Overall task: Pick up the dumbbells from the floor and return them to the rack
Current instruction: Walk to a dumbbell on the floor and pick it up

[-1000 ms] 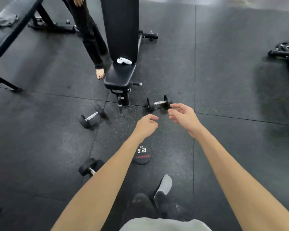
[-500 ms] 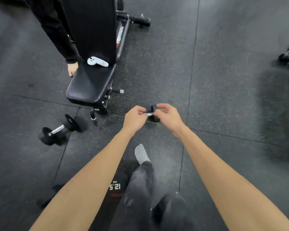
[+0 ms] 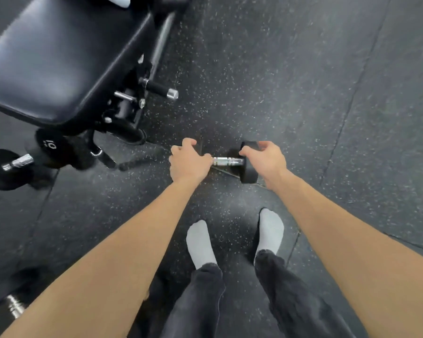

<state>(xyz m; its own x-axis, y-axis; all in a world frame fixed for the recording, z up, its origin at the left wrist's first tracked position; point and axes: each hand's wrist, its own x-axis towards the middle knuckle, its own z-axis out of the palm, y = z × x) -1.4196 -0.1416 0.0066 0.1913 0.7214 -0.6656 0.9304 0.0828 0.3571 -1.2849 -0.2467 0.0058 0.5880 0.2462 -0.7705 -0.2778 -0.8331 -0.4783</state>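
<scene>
A small black dumbbell (image 3: 249,172) with a chrome handle lies on the rubber floor just in front of my feet. My left hand (image 3: 188,163) curls over its left head and hides it. My right hand (image 3: 266,160) wraps over the top of its right head. A larger black dumbbell marked 10 (image 3: 47,152) rests on the floor at the left, beside the bench foot. The chrome handle of a third dumbbell (image 3: 15,306) shows at the bottom left, partly behind my left forearm. No rack is in view.
A black padded bench (image 3: 59,59) with its metal frame and a side peg (image 3: 160,89) stands at the upper left, close to my left hand. A white object (image 3: 117,0) lies on its seat. My socked feet (image 3: 199,242) stand behind the small dumbbell.
I have stepped closer and bent lower, so the floor fills the view. Both hands, which were reaching through the air, now rest on the ends of the small dumbbell.
</scene>
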